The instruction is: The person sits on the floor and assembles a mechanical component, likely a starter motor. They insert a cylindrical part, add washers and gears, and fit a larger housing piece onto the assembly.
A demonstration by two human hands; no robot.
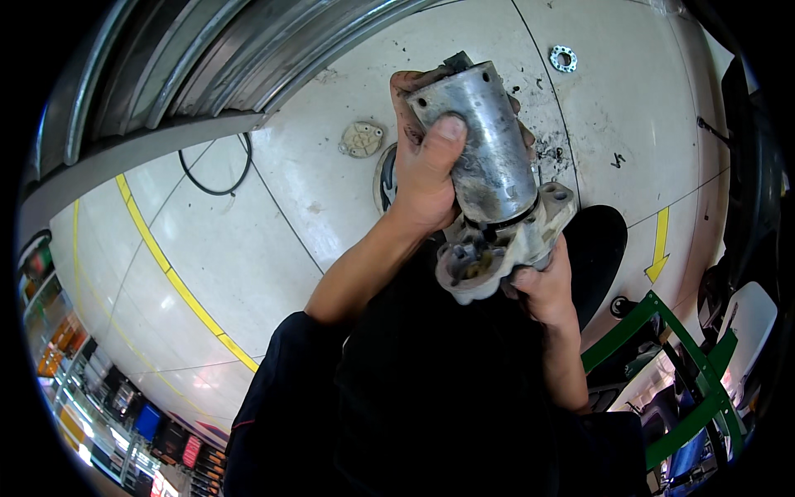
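Motor (490, 157) sits at centre frame, lifted off the floor and held between both hands close under the person's head, apparently so the mounting end can be looked over. It is a starter-type unit: a dull grey metal cylinder, scuffed and streaked with grime, with small bolt holes in its flat top end. Below it is a paler cast housing (505, 244) with lugs, a round bore and an open nose, caked in dirt.

Left hand (426, 178) wraps the cylinder from the left side. The thumb lies flat along the barrel near the top and the fingers curl behind, clenched on the motor. The skin is blackened with grease. Right hand (538, 286) cups the housing from below at lower centre, its fingers closed around the casting and bearing the weight. With one grip high and one low, the body stays tilted, top end leaning to upper centre.

Floor (248, 248) is pale glossy tile with dark joints. A yellow line (178, 286) runs across the left half, and a yellow arrow (660, 244) is painted at right. Loose parts lie beyond the hands:
- a round beige cap (362, 139), left of the motor
- a toothed washer (563, 59), upper right
- a black cable loop (217, 170), upper left

Dark specks of debris dot the tile just right of the cylinder. A ribbed metal shutter (199, 58) fills the upper left. A green steel frame (691, 373) stands at lower right.
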